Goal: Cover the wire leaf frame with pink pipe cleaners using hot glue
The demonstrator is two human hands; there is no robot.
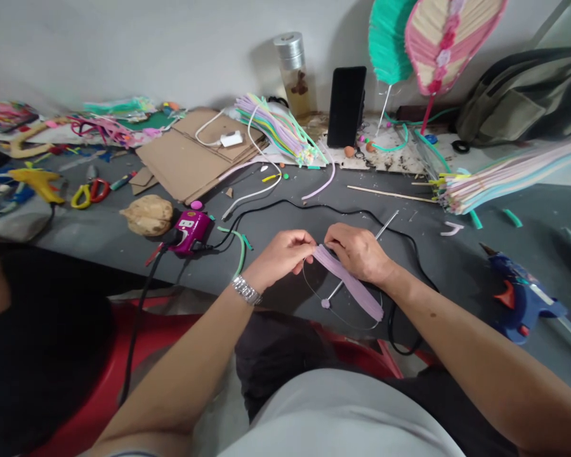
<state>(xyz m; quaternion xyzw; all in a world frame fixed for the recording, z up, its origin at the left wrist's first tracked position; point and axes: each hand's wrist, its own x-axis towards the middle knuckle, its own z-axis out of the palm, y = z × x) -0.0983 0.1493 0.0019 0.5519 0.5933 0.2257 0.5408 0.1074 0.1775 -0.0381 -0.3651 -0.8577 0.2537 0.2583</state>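
Note:
Between my hands is a band of lilac pipe cleaners (349, 282), packed side by side and slanting down to the right. It lies across a thin wire loop (309, 284). My left hand (288, 252) pinches the band's upper left end, with thumb and forefinger pressed together. My right hand (359, 252) is closed over the same end from the other side, its fingertips partly hidden. A pale rod (386, 225) runs beneath my right hand and the band. At the rod's lower end sits a small lilac knob (325, 304).
A blue glue gun (528, 298) lies at the right. Bundles of pastel pipe cleaners (509, 178) rest behind it. A black cable (285, 202) curves behind my hands from a magenta power socket (190, 231). Cardboard (181, 158), a phone (346, 106) and a bottle (295, 76) stand farther back.

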